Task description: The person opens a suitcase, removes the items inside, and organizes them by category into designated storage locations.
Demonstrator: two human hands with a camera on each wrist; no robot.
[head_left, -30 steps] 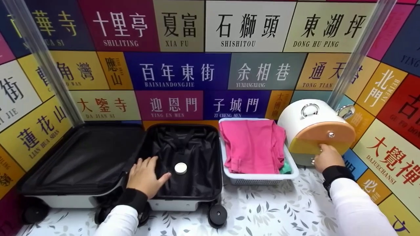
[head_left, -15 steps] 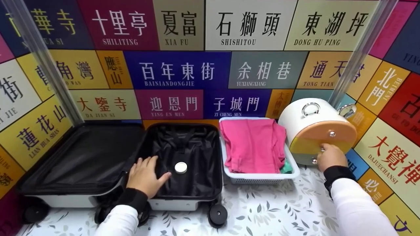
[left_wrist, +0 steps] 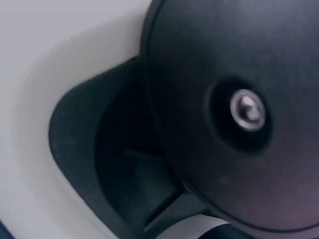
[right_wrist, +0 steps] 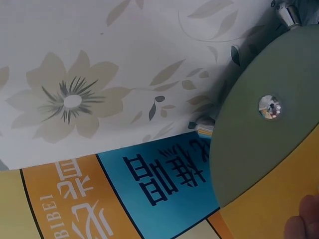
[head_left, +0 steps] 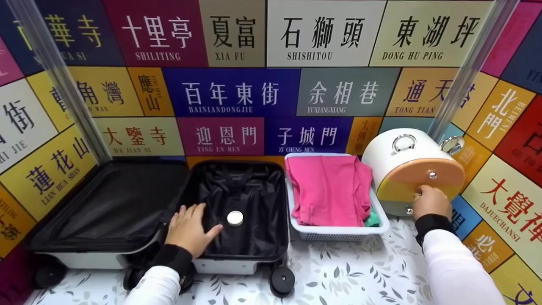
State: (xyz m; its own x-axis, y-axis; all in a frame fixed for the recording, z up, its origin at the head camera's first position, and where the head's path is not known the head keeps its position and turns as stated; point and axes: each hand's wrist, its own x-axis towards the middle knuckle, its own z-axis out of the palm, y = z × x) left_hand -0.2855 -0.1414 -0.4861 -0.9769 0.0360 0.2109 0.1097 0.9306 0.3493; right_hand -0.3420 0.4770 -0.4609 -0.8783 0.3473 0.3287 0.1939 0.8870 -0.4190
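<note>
My right hand (head_left: 432,204) is at the front of a rounded white box (head_left: 383,152) with orange, yellow and grey-green drawer fronts. Its fingers pinch the small knob of the yellow middle drawer (head_left: 394,189) and mostly cover it. Only fingertips (right_wrist: 310,214) show in the right wrist view, beside the yellow front. My left hand (head_left: 190,231) rests with spread fingers on the near left rim of an opened suitcase (head_left: 262,237). Just right of its thumb, a small round white container (head_left: 235,218) lies on the black lining. A suitcase wheel (left_wrist: 199,74) fills much of the left wrist view.
A pale blue basket (head_left: 338,230) holding folded pink cloth (head_left: 328,190) and a bit of green cloth (head_left: 372,219) stands between suitcase and box. The other suitcase half (head_left: 114,207) lies at left. Colourful printed panels (head_left: 228,91) wall the leaf-patterned surface (head_left: 330,271).
The whole head view has shifted slightly. My right hand stays at the yellow drawer, its fingers now covering more of the knob. The left hand keeps its place.
</note>
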